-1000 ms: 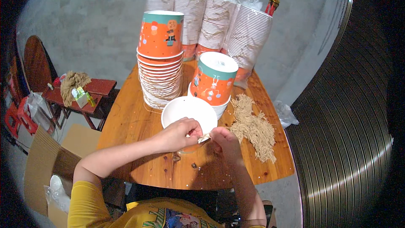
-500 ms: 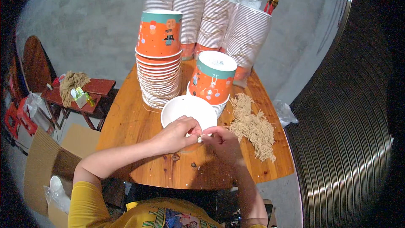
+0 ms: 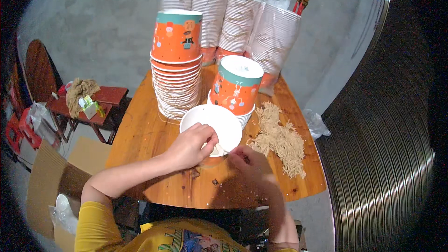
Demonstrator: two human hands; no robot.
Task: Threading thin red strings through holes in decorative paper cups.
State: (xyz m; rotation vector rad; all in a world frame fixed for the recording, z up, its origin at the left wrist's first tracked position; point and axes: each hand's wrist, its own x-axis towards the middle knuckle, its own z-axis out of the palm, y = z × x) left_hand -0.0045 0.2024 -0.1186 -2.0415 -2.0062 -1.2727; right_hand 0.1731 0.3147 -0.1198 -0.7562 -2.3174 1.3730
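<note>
A paper tub (image 3: 219, 120) with a white inside and an orange outer wall lies tilted on the table, its mouth towards me. My left hand (image 3: 192, 145) is over the near left part of its rim, thumb and fingers pinched together. At the near right of the rim my right hand (image 3: 249, 161) is closed, its fingertips pinching beside the tub. What lies in either pinch is too small to make out. A bundle of tan strings (image 3: 280, 142) lies right of my right hand. Behind the tub stands a short stack of upturned orange tubs (image 3: 235, 91).
A taller tub stack (image 3: 177, 74) wound with strings rises at the left. Several plastic-wrapped tub stacks (image 3: 235, 23) line the table's far end by the wall. A cardboard box (image 3: 56, 172) and red bench (image 3: 105, 102) are at the left, a ribbed metal shutter (image 3: 382, 158) at the right.
My hands have parted a little. The left rose slightly onto the tub's mouth, while the right drew right and down. The tub shifted slightly to the right.
</note>
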